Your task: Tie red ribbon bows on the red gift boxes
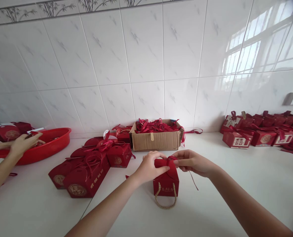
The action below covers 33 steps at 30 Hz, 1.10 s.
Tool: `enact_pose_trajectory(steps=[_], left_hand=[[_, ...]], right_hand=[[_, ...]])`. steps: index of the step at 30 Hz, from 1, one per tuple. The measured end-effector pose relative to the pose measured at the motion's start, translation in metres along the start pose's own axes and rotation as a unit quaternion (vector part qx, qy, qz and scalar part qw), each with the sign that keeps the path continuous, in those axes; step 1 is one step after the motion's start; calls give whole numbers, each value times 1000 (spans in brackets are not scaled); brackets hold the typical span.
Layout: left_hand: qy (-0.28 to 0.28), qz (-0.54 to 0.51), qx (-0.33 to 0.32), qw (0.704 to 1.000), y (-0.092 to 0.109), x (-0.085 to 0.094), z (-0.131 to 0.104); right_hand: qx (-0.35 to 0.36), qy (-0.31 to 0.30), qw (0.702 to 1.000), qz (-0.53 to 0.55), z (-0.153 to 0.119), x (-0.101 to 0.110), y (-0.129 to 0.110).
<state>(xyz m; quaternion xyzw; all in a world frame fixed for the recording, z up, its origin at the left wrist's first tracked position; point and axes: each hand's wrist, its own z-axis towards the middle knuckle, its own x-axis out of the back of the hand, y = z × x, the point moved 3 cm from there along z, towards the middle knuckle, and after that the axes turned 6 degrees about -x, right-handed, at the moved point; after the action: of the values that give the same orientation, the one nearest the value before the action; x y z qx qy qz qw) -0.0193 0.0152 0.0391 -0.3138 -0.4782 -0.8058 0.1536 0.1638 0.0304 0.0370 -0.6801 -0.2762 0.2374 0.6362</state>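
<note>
A small red gift box [166,184] with a gold rope handle [166,207] stands upright on the white table in front of me. My left hand [151,167] is closed at the box's top left, its thumb and fingers on the lid and the ribbon. From the right, my right hand [192,162] pinches a dark red ribbon [171,158] at the top of the box. A thin ribbon end [194,181] hangs below my right hand.
Behind the box sits a cardboard box [156,141] full of red ribbons. Red gift boxes [87,176] stand at the left, more [263,138] at the right. Another person's hands [25,141] reach over a red basin [49,148] at far left.
</note>
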Motion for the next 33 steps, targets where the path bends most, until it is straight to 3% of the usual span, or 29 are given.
enact_pose_trajectory(steps=[3, 7, 14, 16, 21, 26, 33], left_hand=[[-8, -18, 7, 1000, 4, -7, 7], [-28, -40, 15, 999, 1, -8, 12], [-129, -97, 7, 987, 5, -8, 13], [-147, -103, 4, 984, 6, -9, 14], [-167, -105, -3, 980, 3, -11, 17], [-156, -114, 1, 981, 1, -8, 20], [-169, -219, 46, 960, -5, -4, 22]], right_hand=[[0, 64, 992, -105, 0, 0, -6], [-31, 150, 957, -248, -7, 8, -15], [-77, 99, 919, -373, -8, 14, -20], [-64, 113, 906, -403, -5, 17, -22], [9, 183, 884, -430, -1, 19, -36], [67, 198, 876, -434, -5, 24, -49], [139, 234, 878, -394, 9, 34, -32]])
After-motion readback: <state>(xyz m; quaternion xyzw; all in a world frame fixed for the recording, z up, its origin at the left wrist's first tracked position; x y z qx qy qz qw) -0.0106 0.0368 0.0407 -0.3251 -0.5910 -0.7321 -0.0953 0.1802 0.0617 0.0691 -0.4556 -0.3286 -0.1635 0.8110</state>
